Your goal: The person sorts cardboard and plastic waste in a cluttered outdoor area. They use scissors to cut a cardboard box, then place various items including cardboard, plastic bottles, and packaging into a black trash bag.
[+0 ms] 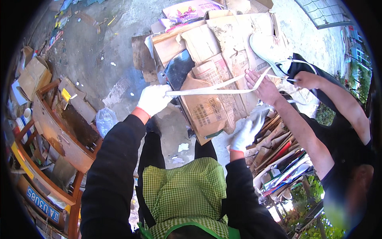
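Mid-frame, the left grip (pixel 154 100) pinches a white strap (pixel 215 92), probably light, limp, best held endwise; right grip (pixel 246 133), can't tell.

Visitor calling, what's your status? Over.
Left hand gripping white strap across cardboard stack. Right hand beside stack. Co-worker's shoe over stack's right side.

Shows matt, creased paper in the cardboard (pixel 207 113), what looks like smooth plastic in the strap (pixel 227 91). Has matt cloth in the apron (pixel 183 191), glossy plastic in the bag (pixel 106 122).
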A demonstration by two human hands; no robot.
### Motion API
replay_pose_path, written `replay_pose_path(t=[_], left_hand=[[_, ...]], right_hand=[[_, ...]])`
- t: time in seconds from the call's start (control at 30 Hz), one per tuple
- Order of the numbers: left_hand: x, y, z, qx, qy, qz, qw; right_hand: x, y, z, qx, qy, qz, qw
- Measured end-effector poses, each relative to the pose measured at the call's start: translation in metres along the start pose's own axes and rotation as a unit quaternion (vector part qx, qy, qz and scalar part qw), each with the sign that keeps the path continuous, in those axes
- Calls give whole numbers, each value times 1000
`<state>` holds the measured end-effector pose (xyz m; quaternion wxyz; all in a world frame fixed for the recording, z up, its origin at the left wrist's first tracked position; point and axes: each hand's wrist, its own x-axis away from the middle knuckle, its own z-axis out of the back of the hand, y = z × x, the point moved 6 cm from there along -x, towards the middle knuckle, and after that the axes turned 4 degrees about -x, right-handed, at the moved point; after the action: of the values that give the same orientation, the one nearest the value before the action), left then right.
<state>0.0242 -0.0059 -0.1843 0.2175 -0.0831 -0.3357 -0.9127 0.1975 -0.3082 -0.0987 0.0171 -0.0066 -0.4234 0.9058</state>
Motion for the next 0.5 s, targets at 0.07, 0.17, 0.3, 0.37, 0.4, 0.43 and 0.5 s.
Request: replay_pose_path(t=[0.07,0.17,0.3,0.37,0.4,0.43,0.5], left_hand=[[1,-3,-6,-16,-43,4,999],[4,-7,2,26,27,-7,999],[5,-23,-5,24,-20,38,999],[1,-25,0,61,46,2,997],[-2,-29,-1,78,51,11,996],[-7,-34,-2,96,52,13,994],[-15,-49,4,117,75,30,990]], right_hand=[[33,77,-8,-329,-30,-422,845],[58,96,-49,-525,-147,-432,718],[80,107,-68,-497,-69,-471,726],[80,97,-74,-496,-79,-449,739],[80,91,-78,-486,-79,-450,744],[79,88,-78,-459,-53,-442,769],[80,75,-92,-469,-74,-430,768]])
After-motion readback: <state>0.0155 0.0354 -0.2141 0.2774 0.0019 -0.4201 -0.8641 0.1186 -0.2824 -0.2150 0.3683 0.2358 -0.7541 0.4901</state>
